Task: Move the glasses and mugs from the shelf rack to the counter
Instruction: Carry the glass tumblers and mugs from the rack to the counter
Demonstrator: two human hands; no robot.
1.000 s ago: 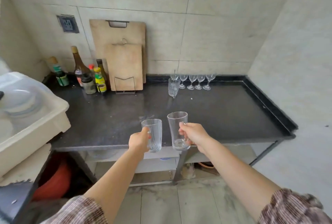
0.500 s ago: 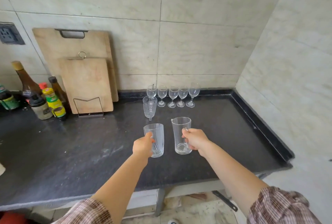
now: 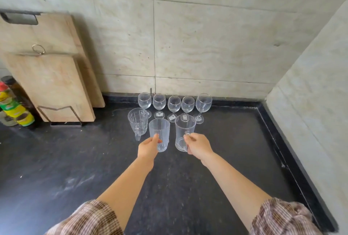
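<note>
Your left hand is wrapped round a ribbed tumbler and your right hand is closed on the handle of a clear glass mug, both upright, side by side over the dark tabletop, though whether their bases touch it you can't tell. Just left of the tumbler stands a cut-glass mug, and behind them five wine glasses line the back wall, with two wooden cutting boards leaning far left beside some bottles
</note>
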